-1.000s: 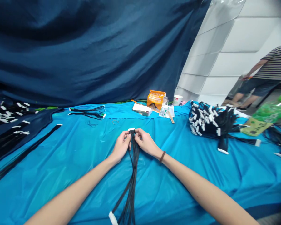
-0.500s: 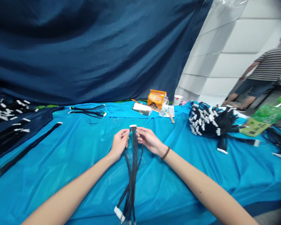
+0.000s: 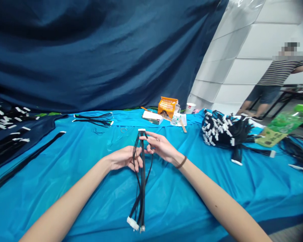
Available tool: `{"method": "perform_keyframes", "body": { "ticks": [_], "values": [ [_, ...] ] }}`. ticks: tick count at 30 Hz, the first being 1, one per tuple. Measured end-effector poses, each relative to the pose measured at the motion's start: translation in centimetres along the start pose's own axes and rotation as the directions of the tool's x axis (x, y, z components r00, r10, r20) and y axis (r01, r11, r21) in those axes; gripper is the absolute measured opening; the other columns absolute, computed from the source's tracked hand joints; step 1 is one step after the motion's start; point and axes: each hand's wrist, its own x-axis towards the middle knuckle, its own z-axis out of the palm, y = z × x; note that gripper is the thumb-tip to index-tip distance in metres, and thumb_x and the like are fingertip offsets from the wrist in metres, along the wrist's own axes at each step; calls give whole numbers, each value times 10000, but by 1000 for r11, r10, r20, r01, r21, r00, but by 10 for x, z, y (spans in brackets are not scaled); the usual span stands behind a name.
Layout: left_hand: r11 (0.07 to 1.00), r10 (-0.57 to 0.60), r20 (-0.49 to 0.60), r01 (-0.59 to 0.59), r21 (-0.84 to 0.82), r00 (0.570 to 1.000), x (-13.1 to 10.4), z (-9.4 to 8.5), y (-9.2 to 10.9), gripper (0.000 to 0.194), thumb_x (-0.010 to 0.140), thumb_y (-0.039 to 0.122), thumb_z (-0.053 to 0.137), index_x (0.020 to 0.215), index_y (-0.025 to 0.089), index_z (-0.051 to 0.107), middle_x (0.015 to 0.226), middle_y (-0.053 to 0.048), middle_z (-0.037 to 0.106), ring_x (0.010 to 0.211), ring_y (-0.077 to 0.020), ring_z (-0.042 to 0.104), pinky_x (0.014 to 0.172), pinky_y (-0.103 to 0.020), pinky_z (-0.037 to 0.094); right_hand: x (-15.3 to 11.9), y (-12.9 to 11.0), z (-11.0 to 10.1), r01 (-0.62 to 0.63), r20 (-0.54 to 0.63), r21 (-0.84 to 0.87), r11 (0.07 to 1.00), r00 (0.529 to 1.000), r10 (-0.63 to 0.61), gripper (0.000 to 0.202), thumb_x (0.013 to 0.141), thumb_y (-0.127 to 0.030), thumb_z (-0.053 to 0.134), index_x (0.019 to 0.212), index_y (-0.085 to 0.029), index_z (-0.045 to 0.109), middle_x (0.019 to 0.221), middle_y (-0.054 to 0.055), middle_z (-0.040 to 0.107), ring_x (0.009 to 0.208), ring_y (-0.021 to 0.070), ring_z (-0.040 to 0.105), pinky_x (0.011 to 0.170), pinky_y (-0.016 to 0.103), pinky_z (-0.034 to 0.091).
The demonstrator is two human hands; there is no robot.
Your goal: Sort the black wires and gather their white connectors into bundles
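Observation:
A black cable bundle (image 3: 142, 174) hangs in front of me, with a small white connector (image 3: 141, 129) at its top and a larger white connector (image 3: 133, 223) at its lower end. My right hand (image 3: 159, 146) pinches the bundle just under the top connector, its wrist wearing a brown band. My left hand (image 3: 127, 158) is lower, its fingers in among the strands, some of which pass in front of the fingertips. A few strands bow out to both sides of the bundle.
Black cables with white connectors form a pile (image 3: 218, 129) at right and another (image 3: 8, 117) at far left. Behind are an orange package (image 3: 167, 107), a white box (image 3: 152, 116) and a cup (image 3: 190, 108). A green bottle (image 3: 285, 126) lies at right; a person (image 3: 275, 77) stands beyond.
My left hand has moved down from the top connector into the strands, and the side strands are more spread. The person in the background has shifted left and turned.

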Motion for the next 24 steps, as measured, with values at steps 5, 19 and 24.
{"method": "perform_keyframes", "body": {
  "ticks": [5, 19, 24],
  "values": [
    [992, 66, -9, -65, 111, 998, 1, 8, -1, 317, 700, 441, 603, 823, 149, 619, 576, -34, 613, 485, -117, 554, 490, -225, 431, -2, -1, 3, -10, 98, 34, 999, 995, 6, 509, 740, -216, 616, 1215, -251, 436, 1320, 81, 428, 545, 59, 538, 438, 207, 446],
    [794, 437, -518, -586, -163, 736, 3, -12, 23, 156, 734, 280, 580, 717, 143, 509, 370, 101, 334, 342, -45, 391, 435, -155, 370, -2, -2, 3, 9, 66, 156, 988, 998, -20, 508, 675, -164, 699, 1145, -213, 513, 721, -36, 563, 499, 27, 481, 441, 125, 403],
    [826, 503, -597, -551, 118, 625, 7, -29, 18, 200, 743, 339, 556, 713, 160, 473, 421, 92, 378, 376, -77, 463, 476, -201, 411, -1, -1, 2, 2, 67, 127, 992, 998, -11, 361, 692, -182, 686, 1041, -168, 591, 647, -39, 534, 516, 28, 485, 461, 111, 419]
  ]
}}
